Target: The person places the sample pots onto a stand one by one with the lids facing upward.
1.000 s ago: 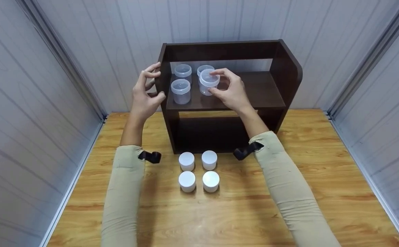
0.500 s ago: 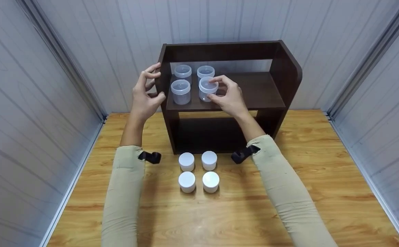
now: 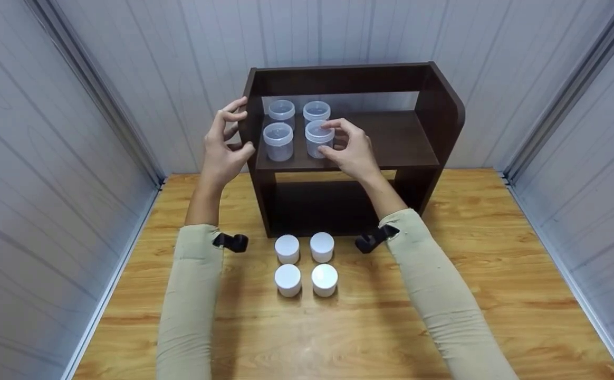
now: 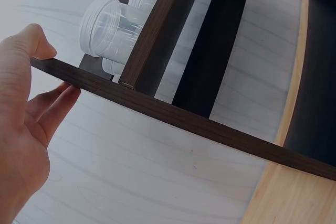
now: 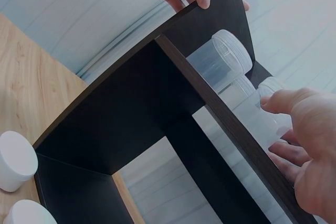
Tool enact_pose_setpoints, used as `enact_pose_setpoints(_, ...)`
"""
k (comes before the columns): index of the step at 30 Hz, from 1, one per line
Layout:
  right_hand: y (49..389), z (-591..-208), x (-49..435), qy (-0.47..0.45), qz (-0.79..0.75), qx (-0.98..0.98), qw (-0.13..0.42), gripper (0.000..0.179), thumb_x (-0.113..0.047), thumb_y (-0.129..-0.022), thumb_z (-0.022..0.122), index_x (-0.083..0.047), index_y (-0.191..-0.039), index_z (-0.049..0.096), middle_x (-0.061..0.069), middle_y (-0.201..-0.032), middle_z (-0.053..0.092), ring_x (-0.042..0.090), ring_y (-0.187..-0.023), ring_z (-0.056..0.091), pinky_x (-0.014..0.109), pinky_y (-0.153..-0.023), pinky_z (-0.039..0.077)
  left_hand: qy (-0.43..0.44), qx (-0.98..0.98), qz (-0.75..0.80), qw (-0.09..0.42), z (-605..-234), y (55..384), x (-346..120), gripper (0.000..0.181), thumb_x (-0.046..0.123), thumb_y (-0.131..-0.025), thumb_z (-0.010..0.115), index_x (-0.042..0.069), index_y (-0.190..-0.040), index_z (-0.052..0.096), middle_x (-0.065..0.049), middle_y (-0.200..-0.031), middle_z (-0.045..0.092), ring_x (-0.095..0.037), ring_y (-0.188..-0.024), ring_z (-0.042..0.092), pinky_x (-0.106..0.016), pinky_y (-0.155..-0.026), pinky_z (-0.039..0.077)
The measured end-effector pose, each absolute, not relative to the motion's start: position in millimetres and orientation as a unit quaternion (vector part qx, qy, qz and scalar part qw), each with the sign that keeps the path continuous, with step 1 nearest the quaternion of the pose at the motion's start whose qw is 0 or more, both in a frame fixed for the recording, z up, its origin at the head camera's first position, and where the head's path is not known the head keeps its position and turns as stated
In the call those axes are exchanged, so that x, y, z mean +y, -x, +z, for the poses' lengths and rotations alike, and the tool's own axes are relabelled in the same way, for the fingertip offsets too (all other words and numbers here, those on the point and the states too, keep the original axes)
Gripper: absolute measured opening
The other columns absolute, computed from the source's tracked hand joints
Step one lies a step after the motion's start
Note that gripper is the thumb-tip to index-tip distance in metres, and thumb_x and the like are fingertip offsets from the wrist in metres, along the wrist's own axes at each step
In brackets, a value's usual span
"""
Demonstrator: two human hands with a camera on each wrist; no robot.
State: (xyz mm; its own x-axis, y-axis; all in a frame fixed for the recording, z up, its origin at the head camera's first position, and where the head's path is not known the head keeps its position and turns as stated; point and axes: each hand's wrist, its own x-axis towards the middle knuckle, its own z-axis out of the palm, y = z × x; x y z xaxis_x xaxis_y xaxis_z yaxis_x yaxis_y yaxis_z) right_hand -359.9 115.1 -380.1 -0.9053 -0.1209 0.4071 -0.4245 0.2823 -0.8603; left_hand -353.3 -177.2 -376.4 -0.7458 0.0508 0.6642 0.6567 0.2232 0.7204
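My right hand (image 3: 353,150) pinches a clear plastic jar (image 3: 317,138) by its side, thumb in front and fingers behind. This jar stands upright on the upper board of a dark brown shelf (image 3: 386,140), near its front edge. Another clear jar (image 3: 279,142) is to its left, with two more clear jars in the row behind. At the shelf's left side panel, my left hand (image 3: 225,145) grips the edge; the left wrist view shows the thumb (image 4: 43,45) on one face and fingers on the other.
Several white lidded jars (image 3: 288,278) stand in two rows on the wooden table (image 3: 370,327), in front of the shelf. The shelf's lower compartment (image 3: 320,206) is dark. Pale panel walls (image 3: 64,174) rise at both sides and at the back.
My right hand has lowered the clear jar toward the front of the upper board, where it lines up beside the front-left jar. The left hand keeps its grip on the side panel.
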Motion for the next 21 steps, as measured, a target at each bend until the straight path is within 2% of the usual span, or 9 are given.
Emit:
enact_pose_setpoints(11,361,-381,117,-0.177,0.58,-0.787,0.112,0.049,0.004,-0.094,0.084,0.001,-0.141,0.071,0.023,-0.151,0.069,0.04,-0.139,0.073,0.048,-0.116,0.061,0.245,-0.729,-0.581,0.266,-378,355,-178,0.042,-0.013,-0.086,0.061,-0.008,-0.127,0.058,-0.013,-0.17,0.058,-0.039,-0.151,0.064,-0.017,-0.081,0.064)
enact_pose_setpoints(16,359,-380,121,-0.181,0.594,-0.777,0.107,0.05,0.007,-0.093,0.084,0.003,-0.141,0.07,0.023,-0.154,0.067,0.042,-0.141,0.072,0.051,-0.114,0.062,0.248,-0.727,-0.583,0.265,-378,355,-177,0.041,-0.013,-0.086,0.061,-0.007,-0.126,0.059,-0.014,-0.17,0.057,-0.038,-0.153,0.062,-0.018,-0.08,0.064)
enact_pose_setpoints(21,357,-381,128,-0.187,0.6,-0.77,0.109,0.05,0.007,-0.093,0.084,0.004,-0.14,0.07,0.024,-0.155,0.066,0.042,-0.147,0.068,0.056,-0.118,0.059,0.248,-0.727,-0.582,0.268,-377,356,-175,0.041,-0.013,-0.086,0.061,-0.006,-0.126,0.059,-0.014,-0.17,0.058,-0.036,-0.155,0.06,-0.018,-0.082,0.064)
